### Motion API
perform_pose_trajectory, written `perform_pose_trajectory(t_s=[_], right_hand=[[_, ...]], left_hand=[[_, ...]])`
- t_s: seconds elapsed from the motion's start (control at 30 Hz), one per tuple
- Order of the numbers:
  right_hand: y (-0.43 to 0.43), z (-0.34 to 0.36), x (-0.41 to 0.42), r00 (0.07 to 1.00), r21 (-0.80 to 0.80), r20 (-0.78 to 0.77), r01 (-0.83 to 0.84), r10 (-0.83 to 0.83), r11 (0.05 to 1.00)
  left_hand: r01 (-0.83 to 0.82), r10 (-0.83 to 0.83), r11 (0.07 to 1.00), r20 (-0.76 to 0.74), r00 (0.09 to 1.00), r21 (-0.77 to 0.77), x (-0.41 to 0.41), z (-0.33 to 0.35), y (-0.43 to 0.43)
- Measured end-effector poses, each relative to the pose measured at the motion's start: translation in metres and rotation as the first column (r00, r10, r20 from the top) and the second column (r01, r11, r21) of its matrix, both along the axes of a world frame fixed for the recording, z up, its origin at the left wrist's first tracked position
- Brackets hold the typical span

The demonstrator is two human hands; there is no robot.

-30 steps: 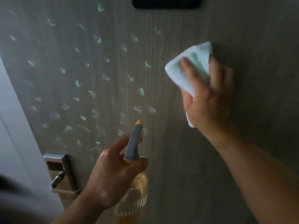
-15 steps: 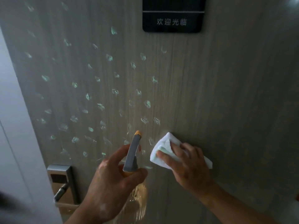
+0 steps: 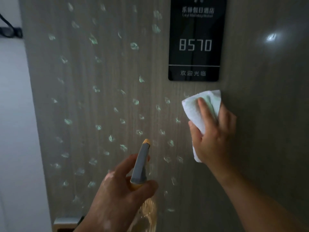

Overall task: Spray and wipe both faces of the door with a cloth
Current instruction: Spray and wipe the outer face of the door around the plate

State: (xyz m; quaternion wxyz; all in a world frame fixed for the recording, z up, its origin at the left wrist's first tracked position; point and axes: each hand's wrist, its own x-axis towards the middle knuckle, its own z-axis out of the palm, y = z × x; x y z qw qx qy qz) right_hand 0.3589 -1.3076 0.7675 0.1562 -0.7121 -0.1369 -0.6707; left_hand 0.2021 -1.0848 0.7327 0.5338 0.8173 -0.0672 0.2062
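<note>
A grey wood-grain door [image 3: 108, 72] fills the view, its left and middle speckled with pale spray droplets. My right hand [image 3: 215, 139] presses a folded white cloth [image 3: 195, 106] flat against the door just below a black number plate. My left hand [image 3: 117, 195] grips a clear spray bottle [image 3: 141, 164] with a grey and orange head, its nozzle pointing up at the door. The bottle's body shows below my fist.
The black plate [image 3: 195, 44] reading 8570 is fixed at the upper middle of the door. A metal lock plate [image 3: 66, 222] peeks in at the bottom left. A white wall [image 3: 15, 131] borders the door's left edge. The door's right part looks free of droplets.
My right hand dropped with the cloth to the lower middle of the door, then rose again to just under the plate. The view tilted upward. My left hand stayed put with the bottle.
</note>
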Motion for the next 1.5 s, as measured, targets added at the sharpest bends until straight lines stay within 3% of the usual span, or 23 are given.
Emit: perform_pose_trajectory(t_s=[0.13,0.4,0.83,1.03,1.1,1.2,1.27,1.5], right_hand=[[0.002,0.000,-0.004,0.997,0.002,-0.052,0.059,-0.059,0.998],[0.021,0.010,-0.003,0.996,0.186,-0.084,0.018,-0.002,0.982],[0.024,0.018,-0.002,0.998,0.159,-0.056,0.017,-0.008,0.987],[0.041,0.030,-0.002,1.000,0.023,0.001,0.012,-0.012,1.000],[0.047,0.011,-0.003,1.000,-0.160,0.017,-0.014,0.017,0.987],[0.042,-0.045,-0.006,0.999,-0.469,-0.005,-0.035,0.038,0.882],[0.030,-0.060,-0.005,0.999,-0.561,-0.020,-0.048,0.045,0.827],[0.053,0.047,0.001,0.998,-0.343,0.051,-0.016,0.035,0.939]], left_hand=[[0.076,-0.075,0.997,0.043,0.996,-0.009,0.006,0.022,0.002],[0.196,-0.191,0.977,0.071,0.979,-0.079,0.026,0.054,-0.018],[0.070,-0.067,0.997,0.086,0.994,-0.033,0.036,0.062,-0.024],[0.021,-0.016,0.998,0.070,0.997,-0.065,0.029,0.052,-0.003],[0.002,0.003,0.997,0.062,0.998,-0.080,0.030,0.048,0.003],[0.005,0.001,0.998,0.087,0.996,-0.063,0.028,0.043,0.007],[0.011,-0.005,0.997,0.083,0.997,-0.074,0.026,0.042,0.010],[0.027,-0.022,0.997,0.054,0.998,-0.078,0.030,0.044,0.022]])
